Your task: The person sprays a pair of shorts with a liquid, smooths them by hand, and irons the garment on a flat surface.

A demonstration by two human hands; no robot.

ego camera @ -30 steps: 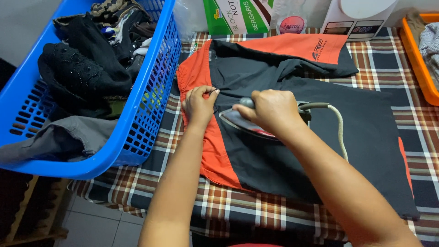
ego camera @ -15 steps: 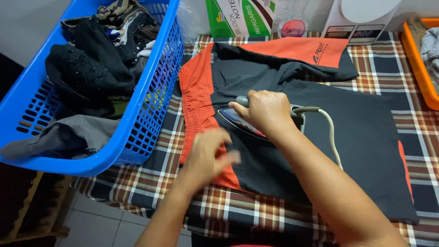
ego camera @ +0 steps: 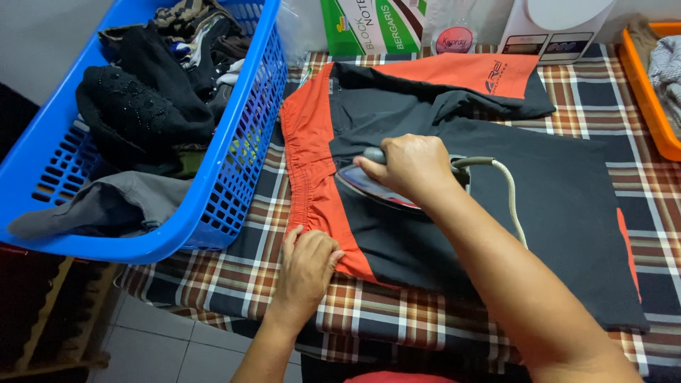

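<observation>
Iron resting sole-down on black and orange shorts, near the orange waistband side, nose pointing toward the left. Handle fully enclosed by right hand; grip closed tight around it, fingers wrapped over the top, most of the iron's body hidden beneath. Pale cord leaving the rear of the iron, curving down across the black fabric.

Shorts spread flat on table covered in a brown, white and dark plaid cloth. Orange elastic waistband at left, orange panel at top, thin orange stripe along the far right edge. Upper leg folded over at the top.

Left hand lying palm-down at the lower corner of the orange waistband, fingers curled loosely against the fabric edge; grip holding nothing, only pressing on cloth. Well apart from the iron.

Blue plastic laundry basket standing at the left table edge, just beside the waistband, partly overhanging the table. Filled with dark and grey garments.

Green and white box, clear packet with pink round label and white appliance lined along the far edge. Orange container at upper right holding pale fabric. Tiled floor visible below the near left table edge.
</observation>
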